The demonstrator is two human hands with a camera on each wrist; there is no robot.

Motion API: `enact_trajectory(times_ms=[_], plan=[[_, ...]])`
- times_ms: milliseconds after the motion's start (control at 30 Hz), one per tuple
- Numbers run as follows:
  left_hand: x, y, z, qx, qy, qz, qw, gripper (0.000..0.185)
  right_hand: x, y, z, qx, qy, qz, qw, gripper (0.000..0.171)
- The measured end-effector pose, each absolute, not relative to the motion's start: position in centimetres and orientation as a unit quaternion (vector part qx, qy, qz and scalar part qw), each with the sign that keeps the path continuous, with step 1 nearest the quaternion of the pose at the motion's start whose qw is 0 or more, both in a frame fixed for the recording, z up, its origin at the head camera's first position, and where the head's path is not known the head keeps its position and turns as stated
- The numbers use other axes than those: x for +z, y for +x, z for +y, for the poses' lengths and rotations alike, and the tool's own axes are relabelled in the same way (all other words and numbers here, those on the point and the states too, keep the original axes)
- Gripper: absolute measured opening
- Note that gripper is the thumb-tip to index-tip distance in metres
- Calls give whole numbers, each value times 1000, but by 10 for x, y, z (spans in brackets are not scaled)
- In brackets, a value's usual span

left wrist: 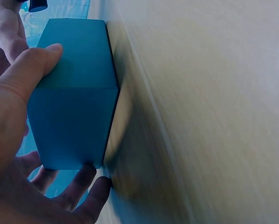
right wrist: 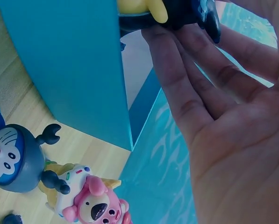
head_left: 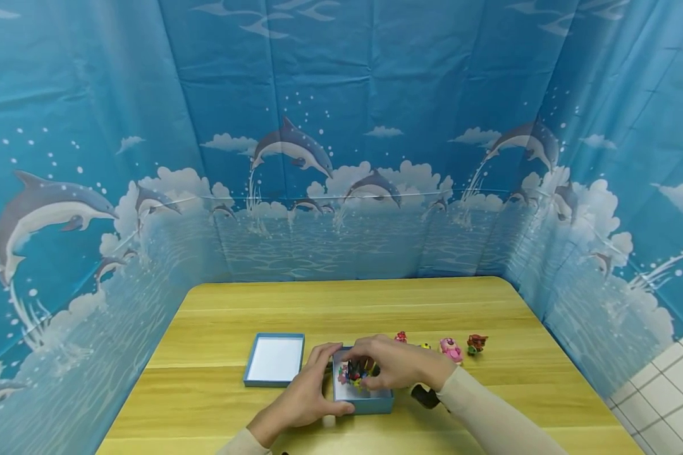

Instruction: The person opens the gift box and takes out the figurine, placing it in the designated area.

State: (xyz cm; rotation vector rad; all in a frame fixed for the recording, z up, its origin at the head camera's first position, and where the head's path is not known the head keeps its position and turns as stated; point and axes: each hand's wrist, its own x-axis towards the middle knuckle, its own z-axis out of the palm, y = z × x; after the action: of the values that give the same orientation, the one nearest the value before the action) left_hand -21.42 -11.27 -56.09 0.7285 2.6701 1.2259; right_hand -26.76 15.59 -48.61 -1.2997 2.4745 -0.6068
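Observation:
My left hand (head_left: 304, 395) grips a blue open-topped box (head_left: 375, 406), its thumb on the near side and its fingers around the left side. In the left wrist view the thumb lies on the blue box wall (left wrist: 76, 126). Over the box opening, my right hand (head_left: 398, 363) pinches a black and yellow toy figurine (right wrist: 179, 14), its lower part at the rim. Other small colourful figurines (head_left: 343, 373) show inside the box beside it. The right fingers partly hide the box's contents.
Left of the box lies a blue lid (head_left: 276, 359) with its white inside up. Right of it stand a pink bear figurine (head_left: 451, 349), a reddish-brown figurine (head_left: 476, 344) and a red one (head_left: 401, 337). A dark, blue-faced figurine (right wrist: 17, 158) shows in the right wrist view.

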Motion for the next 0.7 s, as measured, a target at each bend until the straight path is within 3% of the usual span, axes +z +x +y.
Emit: enact_trajectory(times_ms=[700], plan=[[-563, -218, -113, 409, 238, 879, 59, 122, -477, -261, 178, -260, -461, 840, 119, 42]])
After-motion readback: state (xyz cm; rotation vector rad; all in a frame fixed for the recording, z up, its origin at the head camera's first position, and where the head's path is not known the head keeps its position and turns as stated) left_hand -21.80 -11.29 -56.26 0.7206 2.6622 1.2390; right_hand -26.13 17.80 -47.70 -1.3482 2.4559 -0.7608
